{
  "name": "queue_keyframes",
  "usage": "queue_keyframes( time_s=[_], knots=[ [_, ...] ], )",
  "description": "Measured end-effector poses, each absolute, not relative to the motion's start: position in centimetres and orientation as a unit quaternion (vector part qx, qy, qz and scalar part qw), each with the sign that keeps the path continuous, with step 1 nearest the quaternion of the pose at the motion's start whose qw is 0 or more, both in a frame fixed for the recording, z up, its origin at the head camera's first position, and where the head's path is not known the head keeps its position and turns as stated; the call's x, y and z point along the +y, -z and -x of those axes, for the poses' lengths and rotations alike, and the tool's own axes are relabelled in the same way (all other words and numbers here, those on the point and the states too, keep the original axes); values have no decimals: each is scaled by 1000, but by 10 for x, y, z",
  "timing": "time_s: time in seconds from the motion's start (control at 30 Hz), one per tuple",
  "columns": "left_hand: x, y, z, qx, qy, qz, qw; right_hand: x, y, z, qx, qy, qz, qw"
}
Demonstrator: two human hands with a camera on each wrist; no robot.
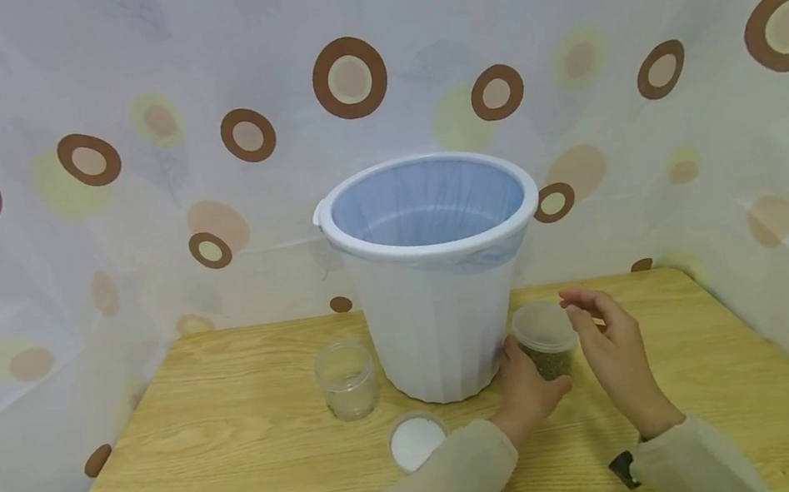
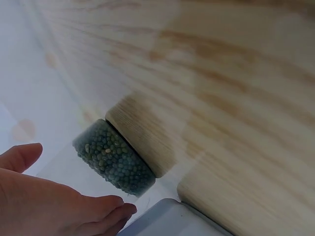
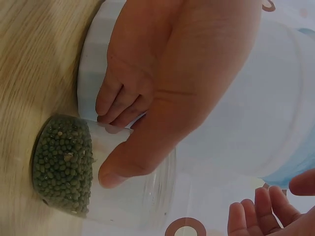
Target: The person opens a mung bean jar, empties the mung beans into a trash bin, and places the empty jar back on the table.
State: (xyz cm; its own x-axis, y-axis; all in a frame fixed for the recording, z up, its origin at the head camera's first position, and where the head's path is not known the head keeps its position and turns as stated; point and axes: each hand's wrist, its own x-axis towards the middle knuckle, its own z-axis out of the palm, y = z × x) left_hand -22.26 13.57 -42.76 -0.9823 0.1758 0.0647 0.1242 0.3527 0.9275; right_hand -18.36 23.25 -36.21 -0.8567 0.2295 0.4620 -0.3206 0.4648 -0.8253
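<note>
A clear round jar of green mung beans (image 1: 551, 363) stands upright on the table, right of the white bucket; a translucent lid (image 1: 545, 326) covers its top. My left hand (image 1: 529, 395) reaches round the jar from the left and front. In the right wrist view its thumb lies over the near wall, while the other fingers pass behind, between jar and bucket. My right hand (image 1: 617, 362) is raised beside the lid, its fingers loosely bent and fingertips close to the rim. Nothing sits in its grasp.
The white bucket (image 1: 424, 326) with a bluish liner is tall and stands at the table's back middle. Left of it is a clear jar (image 1: 348, 383). A small round container with a white surface (image 1: 416, 443) lies in front, near the left sleeve (image 1: 428, 485).
</note>
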Motion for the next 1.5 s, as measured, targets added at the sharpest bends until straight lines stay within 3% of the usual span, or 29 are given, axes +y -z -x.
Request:
queue_keyframes(
  time_s=[0.63, 1.0, 1.5],
  knots=[
    [151, 428, 235, 816, -572, -75, -16, 229, 367, 187, -813, -522, -24, 258],
    [154, 430, 235, 874, -483, -49, -34, 229, 368, 187, -816, -522, -17, 247],
    [148, 432, 233, 887, -440, -109, -93, 224, 368, 186, -807, -534, -23, 249]
  ],
)
